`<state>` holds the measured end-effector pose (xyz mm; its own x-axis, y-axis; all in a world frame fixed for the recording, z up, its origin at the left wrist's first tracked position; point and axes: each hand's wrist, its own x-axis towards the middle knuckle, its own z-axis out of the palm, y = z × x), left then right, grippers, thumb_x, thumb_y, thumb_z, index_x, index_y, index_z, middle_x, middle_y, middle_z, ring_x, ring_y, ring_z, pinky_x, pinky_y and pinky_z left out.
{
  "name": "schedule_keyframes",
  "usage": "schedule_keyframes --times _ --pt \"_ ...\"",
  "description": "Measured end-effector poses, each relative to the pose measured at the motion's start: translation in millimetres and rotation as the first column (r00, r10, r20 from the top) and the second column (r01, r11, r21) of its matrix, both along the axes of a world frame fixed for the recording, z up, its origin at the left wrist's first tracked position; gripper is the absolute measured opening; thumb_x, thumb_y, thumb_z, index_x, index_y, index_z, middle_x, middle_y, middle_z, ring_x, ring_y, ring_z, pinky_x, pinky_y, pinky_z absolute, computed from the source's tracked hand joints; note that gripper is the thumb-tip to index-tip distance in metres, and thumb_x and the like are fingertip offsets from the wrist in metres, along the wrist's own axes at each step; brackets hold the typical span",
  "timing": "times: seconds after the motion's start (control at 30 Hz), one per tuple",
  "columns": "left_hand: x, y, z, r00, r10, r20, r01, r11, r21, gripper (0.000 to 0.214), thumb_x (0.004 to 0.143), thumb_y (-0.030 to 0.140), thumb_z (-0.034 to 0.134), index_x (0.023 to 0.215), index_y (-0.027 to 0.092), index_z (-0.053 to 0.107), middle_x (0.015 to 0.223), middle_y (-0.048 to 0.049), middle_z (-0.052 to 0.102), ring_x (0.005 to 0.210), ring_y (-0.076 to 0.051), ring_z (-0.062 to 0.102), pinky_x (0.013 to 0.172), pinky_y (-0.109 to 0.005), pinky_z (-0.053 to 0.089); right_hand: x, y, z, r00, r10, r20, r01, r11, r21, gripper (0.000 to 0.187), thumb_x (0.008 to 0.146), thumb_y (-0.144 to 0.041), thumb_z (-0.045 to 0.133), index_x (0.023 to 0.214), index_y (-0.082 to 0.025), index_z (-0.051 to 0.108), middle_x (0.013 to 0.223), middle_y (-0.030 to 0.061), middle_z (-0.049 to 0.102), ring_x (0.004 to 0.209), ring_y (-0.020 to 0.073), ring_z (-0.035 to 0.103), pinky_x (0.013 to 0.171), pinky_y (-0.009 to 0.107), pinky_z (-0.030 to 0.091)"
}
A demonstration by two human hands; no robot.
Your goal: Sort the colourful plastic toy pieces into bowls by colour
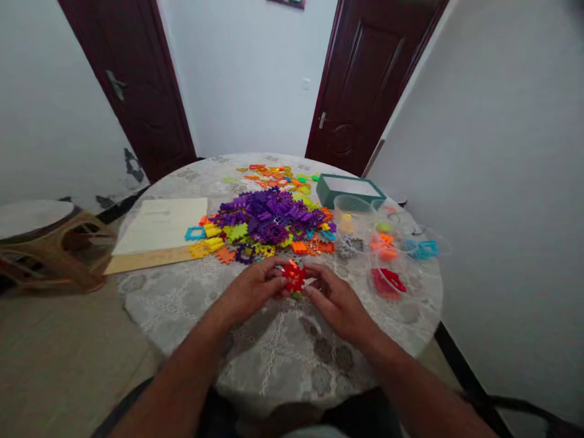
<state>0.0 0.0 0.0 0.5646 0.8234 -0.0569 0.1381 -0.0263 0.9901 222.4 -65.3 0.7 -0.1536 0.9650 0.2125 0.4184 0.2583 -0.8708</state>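
Close to the near side of the round table, a red interlocking plastic piece (294, 277) is held up between both hands. My left hand (255, 285) grips it from the left, thumb in front. My right hand (332, 297) has its fingers and thumb closed on the right edge. Bits of orange and yellow-green show at the red piece's top and bottom; whether they are joined to it I cannot tell. Just beyond my hands lies a large pile of purple interlocking pieces (269, 213), with yellow, orange and blue ones around its edge.
Clear plastic cups (351, 210) with coloured pieces stand on the right, one holding red pieces (387, 283). Behind them is a green open box (351, 188). Paper sheets (159, 222) and a wooden ruler (150, 260) lie left. Orange pieces (271, 176) are scattered at the back.
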Motion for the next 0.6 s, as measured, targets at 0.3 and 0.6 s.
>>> schedule_keyframes --times 0.3,0.6 --pt "-7.6 -3.7 5.0 0.988 -0.03 -0.155 0.046 0.994 0.096 0.038 0.096 0.048 0.061 0.121 0.02 0.067 0.088 -0.0033 0.073 0.079 -0.019 0.066 0.073 -0.03 0.052 17.4 -7.6 10.1 0.995 -0.089 0.045 0.088 0.996 0.016 0.027 0.098 -0.029 0.065 0.124 -0.025 0.071 0.091 0.0006 0.074 0.078 0.0161 0.067 0.071 0.028 0.052" --pt "-18.5 6.1 -1.1 0.837 0.261 -0.482 -0.013 0.889 0.458 0.032 0.094 0.04 0.061 0.12 0.024 0.071 0.107 -0.0072 0.076 0.092 -0.025 0.071 0.085 -0.035 0.051 158.2 -23.5 51.0 0.617 -0.645 0.452 0.423 0.755 0.5 0.03 0.098 -0.037 0.057 0.115 -0.02 0.075 0.109 0.0107 0.077 0.09 0.0246 0.072 0.086 0.04 0.057"
